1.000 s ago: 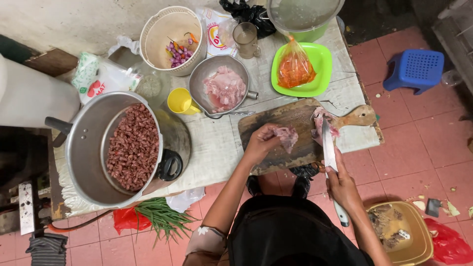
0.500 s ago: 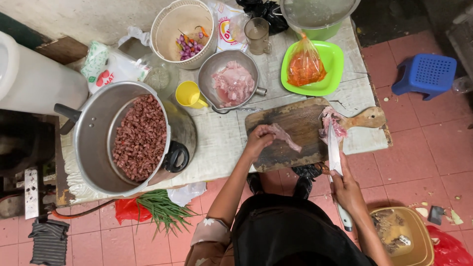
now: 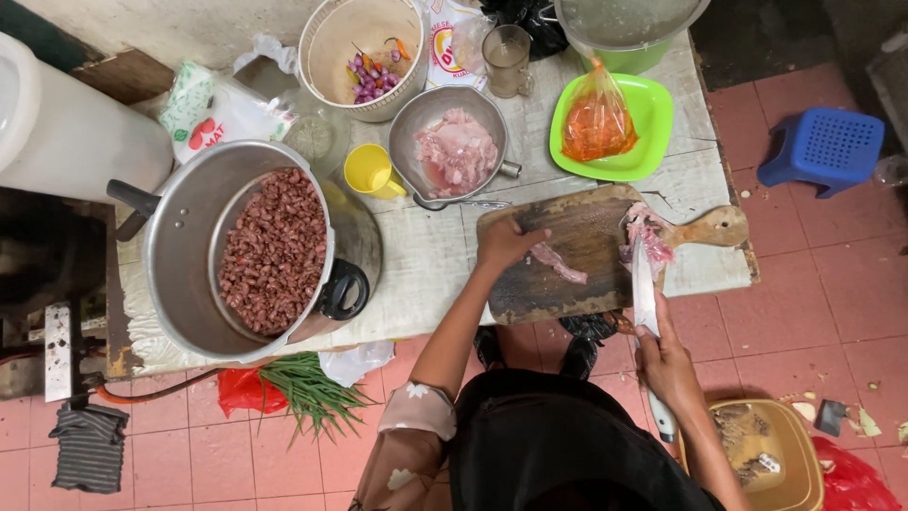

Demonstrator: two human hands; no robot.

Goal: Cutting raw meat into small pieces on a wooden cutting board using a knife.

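Left hand (image 3: pixel 504 244) pinching meat strip (image 3: pixel 558 262) on cutting board (image 3: pixel 558 284); right hand (image 3: pixel 667 364) clamped on knife (image 3: pixel 644 289).

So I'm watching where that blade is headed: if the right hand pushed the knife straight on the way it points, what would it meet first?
Probably the pile of raw meat on the cutting board. The right hand holds the knife pointing away from the body, its tip at that pile; beyond lies the green plate. Height is hard to judge.
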